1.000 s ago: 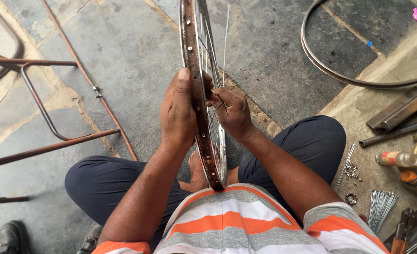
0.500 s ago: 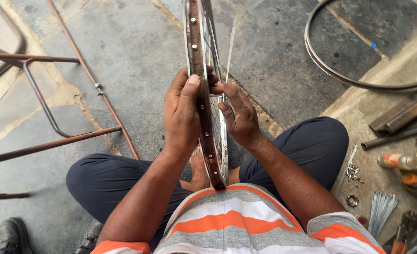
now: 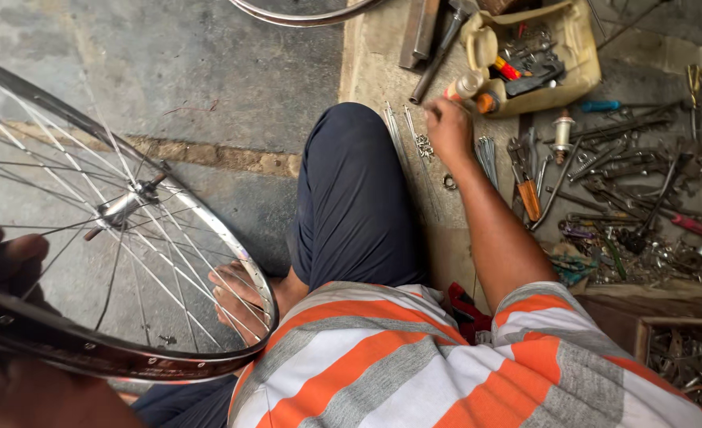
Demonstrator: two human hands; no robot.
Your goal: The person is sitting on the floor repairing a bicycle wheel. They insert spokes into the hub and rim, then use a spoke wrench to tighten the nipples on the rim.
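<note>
A spoked bicycle wheel [image 3: 121, 208] with a rusty brown rim [image 3: 89, 350] leans to the left over my lap. My left hand [image 3: 6, 257] grips that rim at the lower left edge of the view. Stretched out to the right, my right hand [image 3: 448, 127] rests knuckles up on the concrete ledge, touching the floor beside a small pile of metal bits [image 3: 424, 145] and a bundle of loose spokes [image 3: 487, 154]. Its fingers curl down out of sight. My bare foot [image 3: 236, 297] shows through the spokes.
A cut-open yellowish container [image 3: 581, 75] of tools stands just beyond my right hand. Wrenches, pliers and screwdrivers [image 3: 620, 182] lie scattered to the right. A second rim [image 3: 303, 12] lies at the top, and a wooden box [image 3: 684, 357] of metal parts sits at bottom right.
My right hand has let go of the wheel and reached out to the ledge on the right. The wheel has swung left, held by my left hand alone. My view has turned right.
</note>
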